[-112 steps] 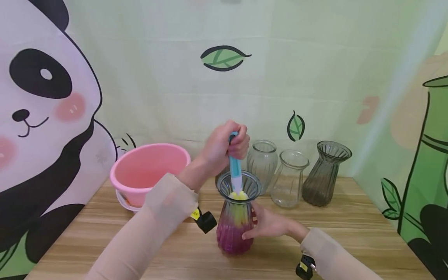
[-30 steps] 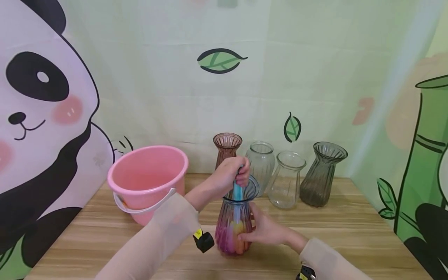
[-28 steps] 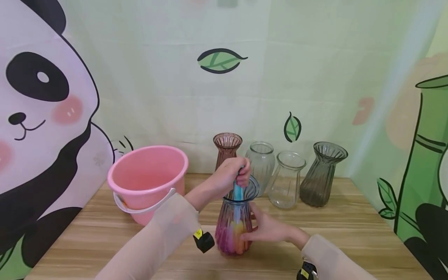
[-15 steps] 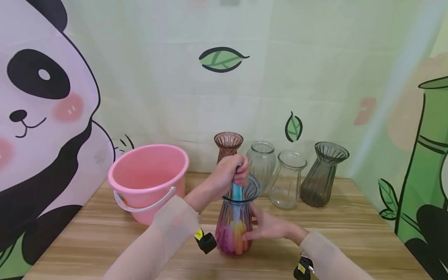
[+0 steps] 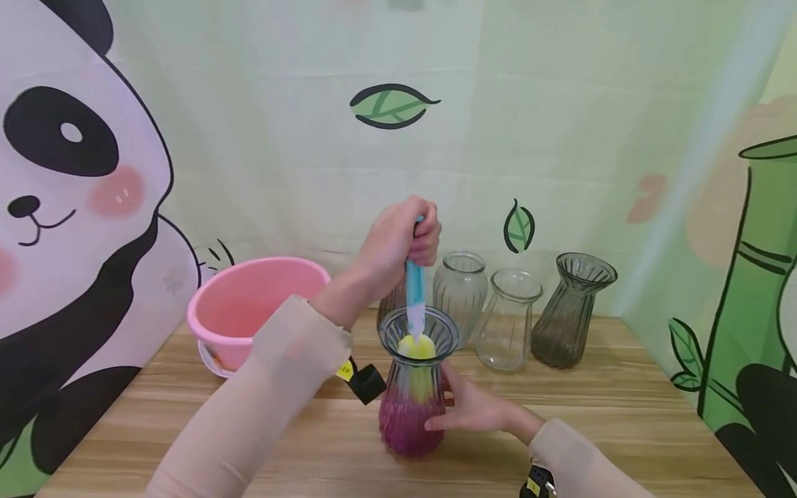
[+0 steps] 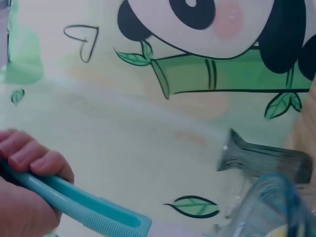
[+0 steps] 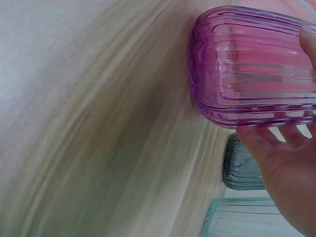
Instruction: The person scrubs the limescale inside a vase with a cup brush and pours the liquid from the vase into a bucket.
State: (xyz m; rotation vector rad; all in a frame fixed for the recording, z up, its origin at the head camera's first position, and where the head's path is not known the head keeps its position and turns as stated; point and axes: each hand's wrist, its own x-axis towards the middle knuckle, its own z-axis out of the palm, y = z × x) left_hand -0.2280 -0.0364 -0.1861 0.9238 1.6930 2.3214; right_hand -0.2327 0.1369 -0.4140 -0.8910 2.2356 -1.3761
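My left hand [image 5: 398, 238] grips the light blue handle [image 5: 415, 283] of a sponge bottle brush, fingers curled round it above the vase. The brush's yellow sponge head [image 5: 418, 348] sits inside the flared neck of a ribbed glass vase [image 5: 412, 422], bluish at the rim and purple below. My right hand [image 5: 470, 408] holds the vase's lower side, thumb in front and fingers behind, as the vase stands upright on the table. In the left wrist view the blue handle [image 6: 94, 210] runs out of the fist. The right wrist view has the vase's purple base [image 7: 252, 74] in my hand.
A pink bucket [image 5: 198, 321] with a white handle stands at the left on the wooden table [image 5: 498, 456]. Behind the vase are a clear vase [image 5: 461, 283], another clear one [image 5: 507, 325], and a grey one [image 5: 569, 318]. My left forearm partly hides a brownish vase [image 5: 392, 304].
My left hand has risen, drawing the sponge from the vase's bottom up to its neck, where it also was 3.7 seconds ago. My right hand stays on the vase.
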